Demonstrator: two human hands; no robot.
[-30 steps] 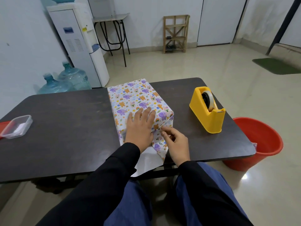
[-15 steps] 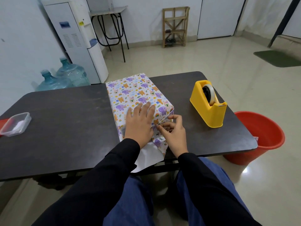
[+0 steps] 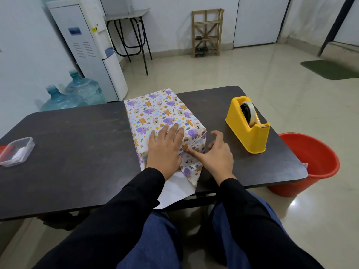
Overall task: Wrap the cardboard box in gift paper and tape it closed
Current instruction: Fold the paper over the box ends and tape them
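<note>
Two hands on the box [image 3: 161,113], which sits mid-table [image 3: 77,152], top and sides papered. Your left hand [image 3: 165,150] lies flat on top; your right hand [image 3: 217,156], fingers spread, thumbs down the near-end fold. The near flap [image 3: 174,189] hangs loose, apparently untaped. The tape dispenser [image 3: 248,127] stands right of the box with nothing between, and a plastic tub [image 3: 16,152] sits far left.

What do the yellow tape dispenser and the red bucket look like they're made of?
The tape dispenser is likely moulded plastic: smooth, even yellow shell with rounded edges. The bucket is probably plastic: uniform red, thin rim, faint sheen.
</note>
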